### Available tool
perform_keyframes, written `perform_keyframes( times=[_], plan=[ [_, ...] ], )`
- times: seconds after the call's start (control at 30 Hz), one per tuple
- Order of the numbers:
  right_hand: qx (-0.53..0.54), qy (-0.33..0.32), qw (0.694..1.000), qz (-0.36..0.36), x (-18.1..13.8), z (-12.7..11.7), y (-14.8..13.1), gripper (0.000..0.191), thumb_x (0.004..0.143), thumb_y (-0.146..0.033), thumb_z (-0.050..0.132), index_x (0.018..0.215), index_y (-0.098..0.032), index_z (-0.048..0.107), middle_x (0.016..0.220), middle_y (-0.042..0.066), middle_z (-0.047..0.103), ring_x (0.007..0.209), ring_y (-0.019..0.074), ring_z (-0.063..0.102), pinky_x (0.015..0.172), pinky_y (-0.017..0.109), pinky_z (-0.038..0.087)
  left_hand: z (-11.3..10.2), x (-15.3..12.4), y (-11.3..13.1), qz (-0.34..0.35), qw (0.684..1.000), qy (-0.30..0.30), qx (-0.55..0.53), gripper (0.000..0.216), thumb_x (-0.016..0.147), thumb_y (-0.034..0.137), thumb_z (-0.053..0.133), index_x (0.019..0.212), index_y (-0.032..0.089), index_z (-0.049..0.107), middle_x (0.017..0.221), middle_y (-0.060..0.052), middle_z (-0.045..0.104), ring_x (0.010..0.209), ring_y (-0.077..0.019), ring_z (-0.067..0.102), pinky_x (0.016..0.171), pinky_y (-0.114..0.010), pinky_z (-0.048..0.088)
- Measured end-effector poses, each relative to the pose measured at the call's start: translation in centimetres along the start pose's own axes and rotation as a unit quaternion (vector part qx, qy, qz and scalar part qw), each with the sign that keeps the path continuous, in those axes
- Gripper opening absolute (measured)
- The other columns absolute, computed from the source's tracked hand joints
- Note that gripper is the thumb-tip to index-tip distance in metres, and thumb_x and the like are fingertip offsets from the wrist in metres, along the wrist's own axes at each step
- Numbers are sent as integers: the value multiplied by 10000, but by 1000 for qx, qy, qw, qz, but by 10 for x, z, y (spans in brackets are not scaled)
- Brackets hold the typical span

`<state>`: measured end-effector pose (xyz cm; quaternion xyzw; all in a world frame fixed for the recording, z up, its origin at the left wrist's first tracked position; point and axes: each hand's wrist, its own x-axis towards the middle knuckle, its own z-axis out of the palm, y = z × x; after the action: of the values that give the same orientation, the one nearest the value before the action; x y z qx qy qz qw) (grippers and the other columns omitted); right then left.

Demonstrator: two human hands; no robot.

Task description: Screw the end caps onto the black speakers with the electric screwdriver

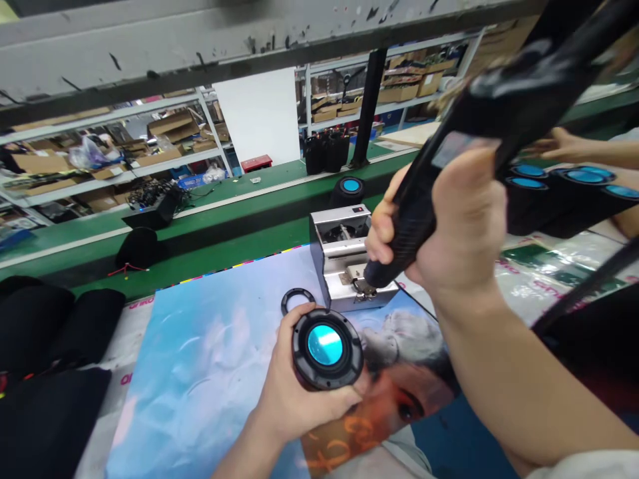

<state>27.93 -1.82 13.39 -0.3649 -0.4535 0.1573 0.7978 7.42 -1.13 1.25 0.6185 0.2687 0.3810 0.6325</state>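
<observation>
My left hand [299,392] is wrapped round a round black speaker [327,344], its shiny blue centre facing up toward me. My right hand [464,219] grips a black electric screwdriver [422,179], tilted with its tip pointing down and left. That tip is at the front of a metal screw feeder [344,256]; whether it touches a screw I cannot tell. A loose black ring [298,301] lies just behind the speaker on the printed poster sheet [214,359].
Another blue-centred speaker [350,187] stands behind the feeder. More such speakers [529,178] are at the right, near a co-worker's hand [564,146]. Dark cylinders [37,326] lie at the left. A green conveyor [239,233] runs behind, below a metal beam [200,46].
</observation>
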Motion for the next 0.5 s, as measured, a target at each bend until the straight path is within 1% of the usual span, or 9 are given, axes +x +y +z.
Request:
perform_keyframes(
  times=[0.1, 0.17, 0.23, 0.33, 0.43, 0.5],
  plan=[
    [14, 37, 999, -10, -6, -16, 24, 597, 841, -718, 937, 771, -196, 656, 540, -14, 568, 347, 155, 515, 299, 253, 375, 1, 0, 0, -1, 1000, -2, -10, 916, 637, 523, 1062, 1361, 263, 565, 1116, -54, 845, 959, -293, 863, 903, -395, 701],
    [14, 44, 999, -10, -8, -20, 34, 597, 857, -705, 928, 748, -206, 619, 545, -24, 563, 350, 146, 516, 303, 241, 374, -2, 2, 2, -2, 1000, -13, 6, 928, 608, 511, 1078, 1342, 258, 570, 1130, -64, 846, 983, -303, 865, 908, -394, 701],
    [11, 44, 999, -3, -10, -22, 39, 607, 861, -716, 919, 742, -210, 605, 556, -27, 570, 351, 139, 516, 304, 234, 371, -6, 3, 3, 2, 999, -16, 28, 942, 591, 524, 1081, 1336, 255, 572, 1192, -86, 839, 1058, -320, 858, 952, -402, 691],
    [8, 35, 999, 17, -13, -22, 42, 643, 839, -750, 918, 716, -206, 599, 553, -23, 573, 347, 133, 520, 308, 225, 365, -10, 4, 5, 10, 999, -13, 49, 965, 580, 549, 1079, 1345, 257, 567, 1283, -108, 815, 1155, -335, 835, 1011, -405, 670],
    [10, 18, 999, 49, -17, -23, 39, 672, 821, -767, 923, 684, -202, 585, 522, -20, 559, 329, 139, 510, 301, 231, 362, -8, 3, 5, 8, 999, -25, 41, 947, 607, 540, 1073, 1350, 265, 554, 1237, -88, 822, 1104, -317, 843, 984, -393, 672],
    [16, 8, 997, 68, -18, -23, 30, 670, 804, -780, 927, 701, -203, 603, 519, -16, 562, 317, 147, 496, 288, 247, 359, -6, 3, 5, 14, 999, -21, 24, 938, 616, 554, 1068, 1345, 267, 552, 1191, -73, 827, 1049, -303, 847, 941, -379, 677]
  ],
)
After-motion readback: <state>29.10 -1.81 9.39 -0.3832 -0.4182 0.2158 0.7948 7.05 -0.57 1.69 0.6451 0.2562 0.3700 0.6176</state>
